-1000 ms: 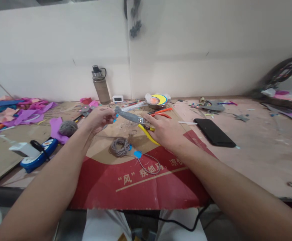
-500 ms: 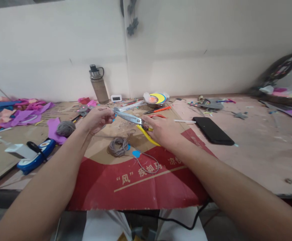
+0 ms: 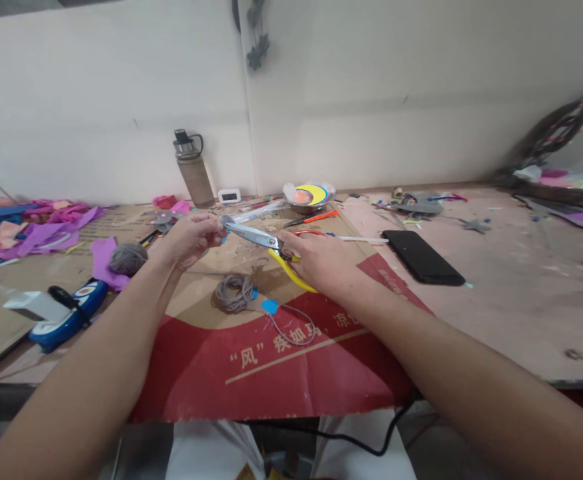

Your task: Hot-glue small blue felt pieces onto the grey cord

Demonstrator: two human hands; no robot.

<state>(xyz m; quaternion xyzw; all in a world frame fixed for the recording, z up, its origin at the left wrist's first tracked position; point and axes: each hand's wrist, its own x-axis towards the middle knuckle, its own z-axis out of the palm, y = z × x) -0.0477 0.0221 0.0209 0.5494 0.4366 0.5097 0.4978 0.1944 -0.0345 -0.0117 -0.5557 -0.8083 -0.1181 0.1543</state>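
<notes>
My right hand (image 3: 316, 257) grips a pair of scissors (image 3: 256, 235) with yellow handles. Their blades point left, and the tips reach the fingers of my left hand (image 3: 196, 235). Those fingers are pinched on a small grey and blue piece (image 3: 225, 235), mostly hidden by the fingers and blades. Below the scissors, a coil of grey cord (image 3: 234, 293) lies on the cardboard sheet (image 3: 281, 390). Beside the coil is a blue scrap (image 3: 269, 307), with a loose loop of cord trailing to its right.
A black phone (image 3: 423, 258) lies to the right. Behind my hands stand a bottle (image 3: 194, 175), a small white clock (image 3: 229, 196) and a bowl (image 3: 307, 205). At left are a grey yarn ball (image 3: 128, 258), a blue power strip (image 3: 64, 323) and purple scraps (image 3: 61, 227).
The whole view has shifted slightly, so things sit a little further left. Both hands and the scissors keep nearly the same pose.
</notes>
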